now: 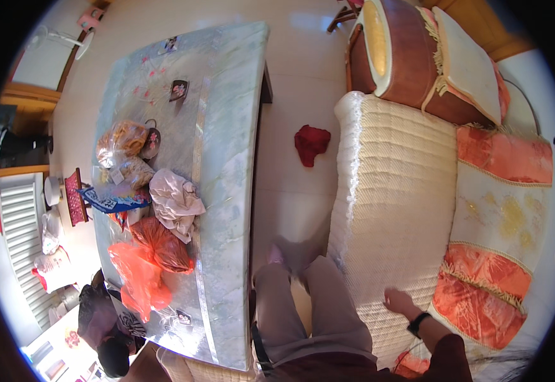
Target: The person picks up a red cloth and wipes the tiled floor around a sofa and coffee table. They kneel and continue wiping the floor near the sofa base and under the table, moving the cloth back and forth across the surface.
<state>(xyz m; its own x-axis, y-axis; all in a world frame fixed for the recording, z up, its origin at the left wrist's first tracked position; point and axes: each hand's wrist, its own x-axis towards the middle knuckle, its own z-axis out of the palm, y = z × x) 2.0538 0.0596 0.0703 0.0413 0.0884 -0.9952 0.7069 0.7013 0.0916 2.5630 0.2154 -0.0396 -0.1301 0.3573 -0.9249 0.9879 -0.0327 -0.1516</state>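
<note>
Over the seat of the quilted cream sofa cover [397, 200] hangs my right hand [398, 302], with a dark watch [418, 324] on the wrist. Its fingers look loosely curled, and nothing is visible in them. My left hand is out of view. I stand between the sofa and a long table [230, 143]. Ahead of my feet, a crumpled dark red cloth [312, 144] lies on the floor. On the table are a crumpled whitish cloth [175, 203], a tied red plastic bag [163, 243], a looser red plastic bag [139, 274] and a blue printed packet [117, 199].
Clear bags of tan contents [122, 141] lie on the table beside a dark flowered item [152, 142]. A wooden-sided armchair [409, 52] stands beyond the sofa. At lower left a person [105, 324] is beside the table. A white fan [58, 38] stands far left.
</note>
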